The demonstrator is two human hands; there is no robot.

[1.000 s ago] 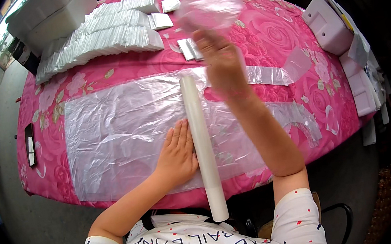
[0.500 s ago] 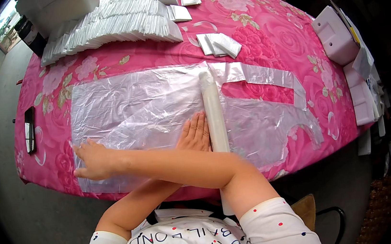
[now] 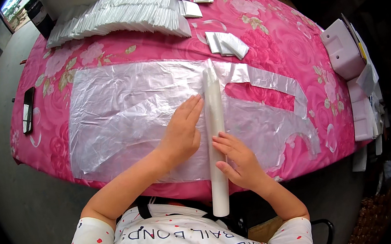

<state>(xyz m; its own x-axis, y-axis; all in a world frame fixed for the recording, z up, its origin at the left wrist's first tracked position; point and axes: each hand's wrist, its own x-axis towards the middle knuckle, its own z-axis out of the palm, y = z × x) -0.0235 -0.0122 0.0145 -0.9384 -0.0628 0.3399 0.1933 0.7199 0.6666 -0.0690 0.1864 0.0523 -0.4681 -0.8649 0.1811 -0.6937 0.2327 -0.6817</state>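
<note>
A clear plastic bag lies flat on the pink flowered tablecloth, its handle strips reaching right. Across it, running toward me, lies a long white rod whose near end hangs past the table edge. My left hand presses flat on the bag, fingers together, just left of the rod. To the right of the rod, my right hand has its fingertips touching the rod's side, and grips nothing.
Rows of folded white bags are stacked at the far edge, with a few loose folded ones nearer. A dark phone lies at the left edge. White boxes and packets stand at the right.
My right hand came back from the far side, swept across to the bag's left part, then returned to the rod's right side. My left hand stayed beside the rod.
</note>
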